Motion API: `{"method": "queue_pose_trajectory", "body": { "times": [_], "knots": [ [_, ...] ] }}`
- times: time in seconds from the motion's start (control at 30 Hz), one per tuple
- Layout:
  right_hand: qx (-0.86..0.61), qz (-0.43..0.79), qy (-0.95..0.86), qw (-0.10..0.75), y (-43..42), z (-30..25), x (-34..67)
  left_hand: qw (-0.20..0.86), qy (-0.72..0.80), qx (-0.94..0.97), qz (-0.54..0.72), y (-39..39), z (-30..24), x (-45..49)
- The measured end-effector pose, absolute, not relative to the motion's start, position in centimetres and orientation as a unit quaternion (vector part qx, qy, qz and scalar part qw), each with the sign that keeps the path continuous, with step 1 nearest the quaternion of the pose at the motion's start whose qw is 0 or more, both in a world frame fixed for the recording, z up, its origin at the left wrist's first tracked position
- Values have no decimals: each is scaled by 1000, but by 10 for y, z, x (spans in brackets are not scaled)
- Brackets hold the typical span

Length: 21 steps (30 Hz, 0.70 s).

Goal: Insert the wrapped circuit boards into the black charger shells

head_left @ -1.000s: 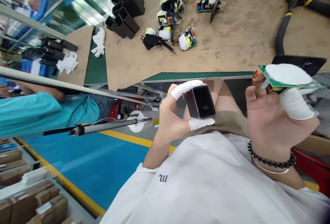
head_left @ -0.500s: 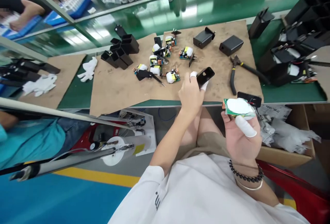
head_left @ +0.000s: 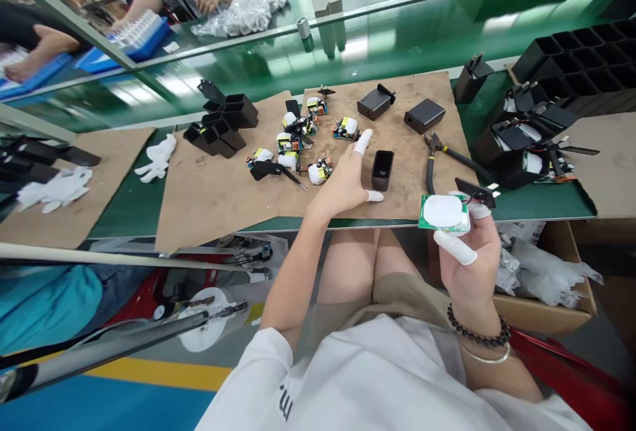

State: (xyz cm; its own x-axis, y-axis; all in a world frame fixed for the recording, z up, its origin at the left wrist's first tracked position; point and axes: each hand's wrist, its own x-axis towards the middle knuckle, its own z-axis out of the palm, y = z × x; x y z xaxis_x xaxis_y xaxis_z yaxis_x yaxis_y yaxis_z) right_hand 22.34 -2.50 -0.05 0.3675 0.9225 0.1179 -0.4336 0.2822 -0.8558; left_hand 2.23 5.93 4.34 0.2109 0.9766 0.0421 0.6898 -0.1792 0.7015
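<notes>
My left hand (head_left: 342, 183) is open over the cardboard, its thumb and forefinger spread, with white finger cots on the tips. Just right of it a hollow black plastic case (head_left: 382, 169) stands with its open end up, apart from the fingers. In my right hand (head_left: 472, 259) is a green circuit board (head_left: 444, 212) bearing a large white pad, pinched by cot-covered fingers in front of the bench edge. A black end cap (head_left: 476, 192) hangs on wires from the board's right side. Beyond my left hand lie several circuit boards (head_left: 320, 171) with white and yellow parts.
Black-handled pliers (head_left: 452, 156) lie right of the case. Closed black cases (head_left: 424, 115) sit farther back. Many hollow cases (head_left: 571, 67) are stacked at right, others (head_left: 218, 130) at left. White gloves (head_left: 156, 157) lie left. A box of plastic bags (head_left: 546, 272) stands below the bench.
My left hand has let go of the black case, now standing on the cardboard, and moved left with fingers spread. My right hand still holds the circuit board. The camera view has shifted.
</notes>
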Motion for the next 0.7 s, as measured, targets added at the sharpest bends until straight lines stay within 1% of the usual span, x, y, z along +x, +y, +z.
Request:
{"method": "queue_pose_trajectory", "body": {
  "times": [0.07, 0.13, 0.23, 0.37, 0.53, 0.7],
  "knots": [
    [-364, 436, -373, 733, -10, -2, 228, 338, 517, 729, 295, 70, 30, 21],
    [-343, 415, -421, 730, 2, -1, 228, 353, 515, 710, 325, 68, 25, 23],
    [-315, 384, -472, 728, 12, 2, 222, 309, 539, 694, 362, 44, 34, 28],
    [-289, 324, -518, 737, 12, 7, 212, 265, 509, 726, 379, 6, 58, 28],
    [-247, 287, -633, 675, 5, 13, 218, 225, 491, 743, 395, -13, 74, 26],
    [-253, 286, -667, 640, -3, 25, 225, 217, 492, 748, 388, -21, 77, 24]
  ]
}}
